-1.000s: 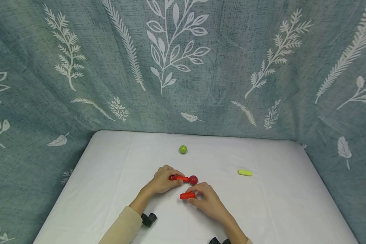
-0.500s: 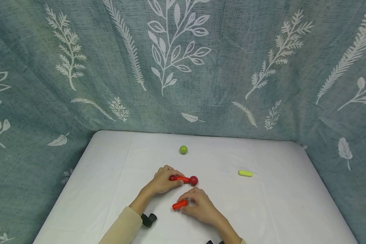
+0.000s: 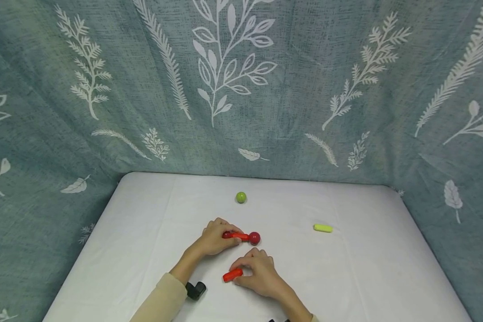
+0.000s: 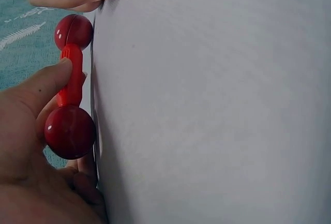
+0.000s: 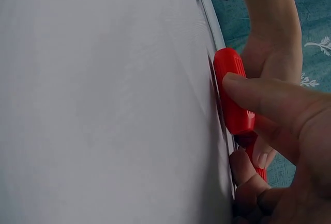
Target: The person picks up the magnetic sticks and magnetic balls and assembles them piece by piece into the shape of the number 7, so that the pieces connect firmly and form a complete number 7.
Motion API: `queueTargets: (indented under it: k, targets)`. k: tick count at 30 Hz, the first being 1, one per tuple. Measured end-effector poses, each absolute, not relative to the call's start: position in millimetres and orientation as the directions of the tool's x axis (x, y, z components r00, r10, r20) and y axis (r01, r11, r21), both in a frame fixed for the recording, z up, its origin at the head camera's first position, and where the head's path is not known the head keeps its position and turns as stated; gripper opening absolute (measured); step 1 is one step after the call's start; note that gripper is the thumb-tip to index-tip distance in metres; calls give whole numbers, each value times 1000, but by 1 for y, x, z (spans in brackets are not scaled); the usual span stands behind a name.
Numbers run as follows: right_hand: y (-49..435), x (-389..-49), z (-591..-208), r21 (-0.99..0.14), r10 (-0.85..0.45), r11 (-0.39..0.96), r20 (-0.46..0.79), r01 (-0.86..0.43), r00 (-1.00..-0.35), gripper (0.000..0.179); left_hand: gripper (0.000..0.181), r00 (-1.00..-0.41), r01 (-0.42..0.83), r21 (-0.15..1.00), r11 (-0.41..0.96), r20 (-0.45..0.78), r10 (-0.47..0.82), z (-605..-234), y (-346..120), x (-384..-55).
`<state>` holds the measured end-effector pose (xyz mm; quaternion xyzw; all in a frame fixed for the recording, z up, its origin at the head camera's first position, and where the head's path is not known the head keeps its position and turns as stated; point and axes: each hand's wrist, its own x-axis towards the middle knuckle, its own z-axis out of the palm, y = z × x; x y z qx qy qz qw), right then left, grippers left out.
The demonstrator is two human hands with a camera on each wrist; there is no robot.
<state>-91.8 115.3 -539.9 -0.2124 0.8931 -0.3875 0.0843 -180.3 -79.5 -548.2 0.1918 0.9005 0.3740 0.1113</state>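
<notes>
Right fingers (image 3: 242, 260) pinch a red stick (image 3: 232, 275).

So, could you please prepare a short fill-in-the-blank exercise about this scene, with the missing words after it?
1. The left hand holds a red stick with (number) ____ dark red balls on it.
2. The right hand pinches a second stick, whose colour is ____.
3. The lone ball near the far edge of the table is (colour) ____.
4. The yellow stick lies to the (side) ____ of both hands.

Missing words: two; red; green; right.
</notes>
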Motion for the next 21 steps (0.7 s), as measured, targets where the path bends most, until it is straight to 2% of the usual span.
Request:
queueTargets:
  k: [21]
  targets:
    - [114, -91, -542, -720, -433, 628, -6, -296, -902, 21, 21, -905, 253, 714, 653, -63, 420, -549, -79, -180]
